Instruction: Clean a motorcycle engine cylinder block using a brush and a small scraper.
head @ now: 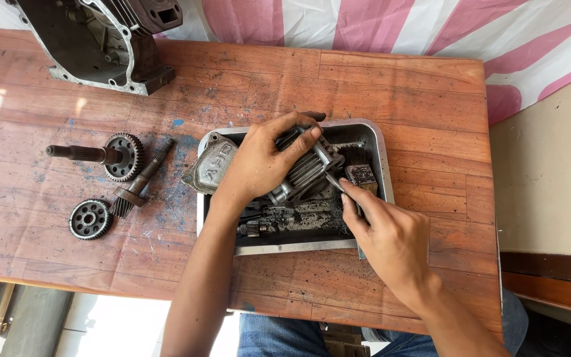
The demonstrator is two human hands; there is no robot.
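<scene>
My left hand (264, 160) grips a finned grey engine cylinder (306, 173) and holds it over a rectangular metal tray (380, 157) of dirty dark liquid. My right hand (388, 233) holds a paintbrush (359, 177) by its handle, the bristle end lying against the cylinder's right side. A grey metal cover (209, 165) leans on the tray's left rim, just under my left wrist. Small dark parts (254, 229) lie in the tray's bottom.
On the wooden table (404, 92), left of the tray, lie a geared shaft (109, 156), a second shaft (141, 180) and a loose gear (90, 219). An engine crankcase (100, 41) stands at the far left corner. A pink and white striped sheet (365, 23) hangs behind.
</scene>
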